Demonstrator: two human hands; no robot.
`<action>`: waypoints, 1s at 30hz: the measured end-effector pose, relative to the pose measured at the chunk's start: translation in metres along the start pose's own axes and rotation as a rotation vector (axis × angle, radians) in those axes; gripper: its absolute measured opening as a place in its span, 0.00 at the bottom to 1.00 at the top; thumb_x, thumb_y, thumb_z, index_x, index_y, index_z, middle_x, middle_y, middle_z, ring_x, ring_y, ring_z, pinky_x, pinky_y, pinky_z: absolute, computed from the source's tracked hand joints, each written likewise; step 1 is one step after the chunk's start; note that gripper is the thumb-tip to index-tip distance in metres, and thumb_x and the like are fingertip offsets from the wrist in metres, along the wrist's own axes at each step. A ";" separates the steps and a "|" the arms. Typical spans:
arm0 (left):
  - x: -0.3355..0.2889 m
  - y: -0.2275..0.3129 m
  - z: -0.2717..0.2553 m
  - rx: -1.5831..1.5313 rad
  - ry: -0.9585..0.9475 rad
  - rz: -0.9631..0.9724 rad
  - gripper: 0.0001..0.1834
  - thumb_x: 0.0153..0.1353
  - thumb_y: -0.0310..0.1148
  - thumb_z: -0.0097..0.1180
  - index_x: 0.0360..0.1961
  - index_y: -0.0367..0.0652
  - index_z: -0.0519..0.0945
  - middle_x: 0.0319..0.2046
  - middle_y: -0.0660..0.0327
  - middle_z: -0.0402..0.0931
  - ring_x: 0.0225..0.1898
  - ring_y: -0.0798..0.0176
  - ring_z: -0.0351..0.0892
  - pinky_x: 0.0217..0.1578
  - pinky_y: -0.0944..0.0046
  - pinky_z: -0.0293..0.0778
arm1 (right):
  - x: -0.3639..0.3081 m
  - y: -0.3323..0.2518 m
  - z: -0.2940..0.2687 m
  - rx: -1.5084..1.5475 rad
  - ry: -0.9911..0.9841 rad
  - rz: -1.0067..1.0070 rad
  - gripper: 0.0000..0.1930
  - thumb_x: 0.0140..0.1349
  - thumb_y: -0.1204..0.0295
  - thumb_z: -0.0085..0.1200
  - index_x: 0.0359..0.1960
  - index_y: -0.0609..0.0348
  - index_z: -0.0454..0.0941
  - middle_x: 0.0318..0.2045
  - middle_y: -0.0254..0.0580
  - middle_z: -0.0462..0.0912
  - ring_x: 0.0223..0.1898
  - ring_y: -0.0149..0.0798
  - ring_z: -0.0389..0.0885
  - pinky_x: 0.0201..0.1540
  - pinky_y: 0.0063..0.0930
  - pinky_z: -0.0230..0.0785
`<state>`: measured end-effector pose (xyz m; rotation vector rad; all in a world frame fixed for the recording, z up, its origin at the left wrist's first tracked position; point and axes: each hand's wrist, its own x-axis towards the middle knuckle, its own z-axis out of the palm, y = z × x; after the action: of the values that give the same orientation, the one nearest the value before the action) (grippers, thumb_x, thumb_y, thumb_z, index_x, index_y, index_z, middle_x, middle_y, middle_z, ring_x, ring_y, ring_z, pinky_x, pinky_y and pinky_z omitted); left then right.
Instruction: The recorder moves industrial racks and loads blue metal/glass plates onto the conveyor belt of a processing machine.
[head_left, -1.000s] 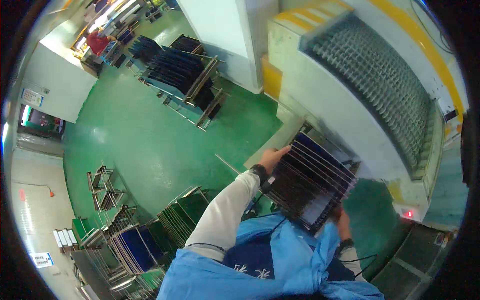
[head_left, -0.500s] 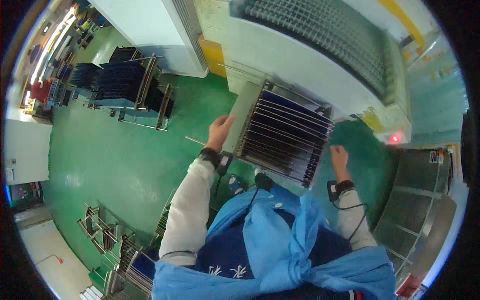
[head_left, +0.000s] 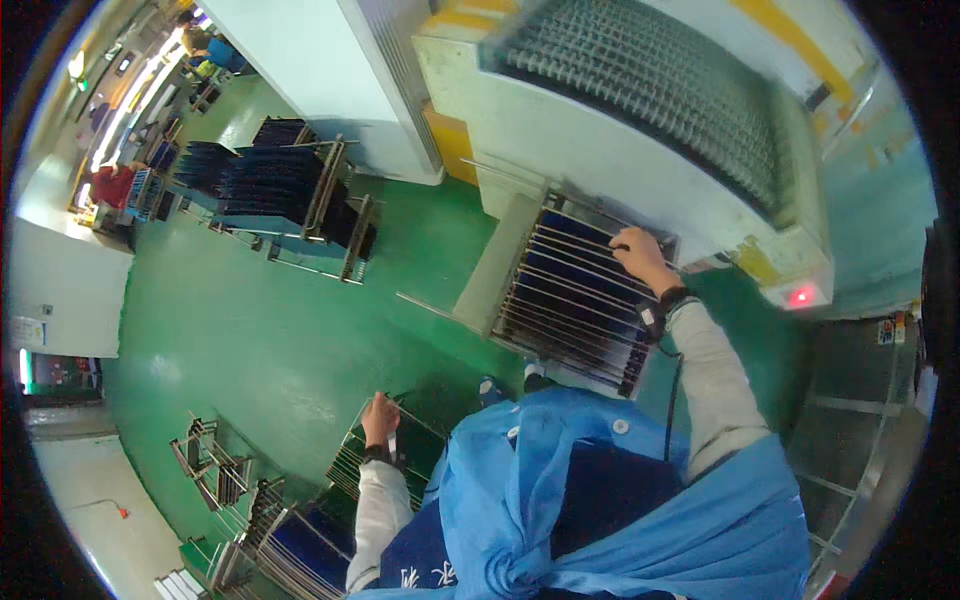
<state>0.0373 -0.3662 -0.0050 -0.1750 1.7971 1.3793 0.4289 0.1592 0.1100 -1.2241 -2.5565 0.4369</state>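
In front of me a metal rack (head_left: 570, 300) stands tilted in view, dark blue panels upright between its thin rods. My right hand (head_left: 640, 255) reaches over its far right part, fingers curled down onto the rods. Whatever lies under those fingertips is hidden. To my left, low beside my body, my left hand (head_left: 380, 418) is closed at the upper edge of a second rack (head_left: 352, 462) with thin parallel rods. My apron covers part of that second rack.
A pale machine (head_left: 640, 150) with a mesh top stands behind the front rack. Loaded racks (head_left: 265, 190) stand at the far left; several more (head_left: 215, 470) are at lower left. A metal frame (head_left: 860, 420) rises at the right. Other people (head_left: 112, 185) are far off.
My left hand has moved from beside the front rack down and left to the second rack. My right hand has moved from the front rack's right side up over its top. My body has turned left.
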 end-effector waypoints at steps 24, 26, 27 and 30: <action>0.000 0.146 0.202 0.049 -0.256 0.145 0.19 0.63 0.43 0.56 0.42 0.34 0.76 0.31 0.59 0.78 0.28 0.68 0.76 0.27 0.70 0.70 | 0.025 -0.020 -0.079 -0.135 -0.017 -0.186 0.07 0.53 0.68 0.55 0.20 0.55 0.76 0.24 0.43 0.77 0.32 0.50 0.78 0.33 0.44 0.71; -0.005 0.162 0.228 0.065 -0.282 0.168 0.19 0.63 0.42 0.56 0.42 0.34 0.76 0.31 0.59 0.78 0.29 0.68 0.76 0.28 0.71 0.71 | 0.029 -0.026 -0.126 -0.174 0.084 -0.237 0.07 0.53 0.68 0.55 0.21 0.55 0.77 0.25 0.43 0.77 0.31 0.50 0.78 0.33 0.44 0.71; -0.008 0.169 0.240 0.072 -0.328 0.216 0.19 0.63 0.42 0.56 0.42 0.34 0.77 0.31 0.60 0.78 0.29 0.69 0.77 0.29 0.71 0.71 | 0.035 -0.026 -0.150 -0.185 0.091 -0.252 0.06 0.54 0.68 0.54 0.23 0.55 0.78 0.25 0.43 0.77 0.32 0.49 0.78 0.35 0.44 0.71; -0.013 0.186 0.269 0.089 -0.434 0.198 0.19 0.63 0.41 0.55 0.43 0.34 0.76 0.31 0.61 0.78 0.30 0.68 0.77 0.31 0.71 0.72 | 0.041 -0.014 -0.213 -0.014 0.353 -0.166 0.10 0.54 0.66 0.55 0.24 0.60 0.76 0.27 0.48 0.77 0.35 0.53 0.77 0.35 0.45 0.70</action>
<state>0.0822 -0.0714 0.1297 0.3358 1.5325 1.3449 0.4722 0.2151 0.3153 -0.9809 -2.3338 0.1498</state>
